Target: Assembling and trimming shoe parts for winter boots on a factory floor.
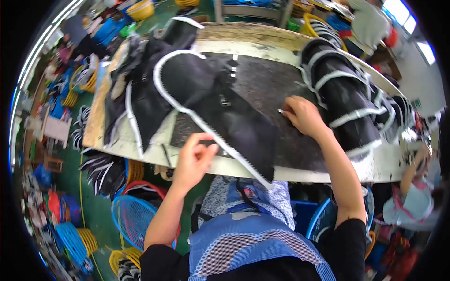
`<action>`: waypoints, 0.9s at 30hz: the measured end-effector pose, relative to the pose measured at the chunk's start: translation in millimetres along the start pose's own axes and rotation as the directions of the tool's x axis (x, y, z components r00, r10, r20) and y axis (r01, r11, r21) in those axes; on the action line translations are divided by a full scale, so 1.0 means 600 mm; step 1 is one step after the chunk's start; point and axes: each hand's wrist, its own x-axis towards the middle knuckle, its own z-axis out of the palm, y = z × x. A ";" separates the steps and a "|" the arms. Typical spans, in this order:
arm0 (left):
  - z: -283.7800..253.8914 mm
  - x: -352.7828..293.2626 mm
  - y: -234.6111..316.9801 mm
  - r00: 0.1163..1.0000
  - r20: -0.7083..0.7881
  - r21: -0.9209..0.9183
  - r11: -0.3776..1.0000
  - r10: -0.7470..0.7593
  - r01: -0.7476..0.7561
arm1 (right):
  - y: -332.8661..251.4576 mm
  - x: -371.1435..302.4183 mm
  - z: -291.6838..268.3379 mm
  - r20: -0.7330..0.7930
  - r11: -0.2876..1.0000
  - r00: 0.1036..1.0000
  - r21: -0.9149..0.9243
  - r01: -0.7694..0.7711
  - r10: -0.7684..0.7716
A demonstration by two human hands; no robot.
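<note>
A black leather-like shoe upper piece (243,126) with a white saw-toothed edge and a round end lies on the worktable, its lower tip overhanging the near edge. My left hand (193,161) is beside its white border, fingers loosely curled with a gap between thumb and index finger. Whether the index fingertip touches the border I cannot tell. To the right of the piece, my right hand (303,116) pinches a tiny white tab (280,111) above the dark mat (262,77). Several similar small white tabs (233,69) sit on the mat beyond the piece.
More black white-edged pieces (145,93) are heaped on the left of the table. A curved stack of them (347,93) stands at the right. Beneath the near edge are a blue basket (133,218) and other baskets. Another person's arm (415,166) is at the far right.
</note>
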 end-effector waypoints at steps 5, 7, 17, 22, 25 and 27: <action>0.026 -0.004 0.045 0.998 0.046 -0.184 0.982 0.044 -0.035 | -0.044 -0.025 -0.027 0.074 0.392 0.946 0.898 -0.202 0.317; 0.063 0.003 0.067 0.982 0.153 -0.230 0.970 0.110 -0.073 | -0.066 -0.056 -0.030 0.192 0.023 0.946 0.979 -0.205 0.260; 0.171 0.018 0.076 0.929 0.312 -0.446 0.894 0.200 -0.043 | -0.172 -0.153 -0.030 0.269 -0.002 0.920 0.960 -0.281 0.286; 0.180 -0.024 0.033 0.851 0.489 -0.743 0.419 -0.191 0.522 | -0.195 -0.184 0.010 -0.277 0.651 0.940 0.754 0.085 0.198; 0.188 -0.036 0.025 0.816 0.555 -0.746 0.336 -0.164 0.575 | -0.201 -0.190 0.020 -0.378 0.735 0.897 0.671 0.095 0.229; 0.181 -0.035 0.024 0.811 0.568 -0.665 0.503 -0.140 0.552 | -0.195 -0.194 0.021 -0.383 0.728 0.879 0.683 0.062 0.284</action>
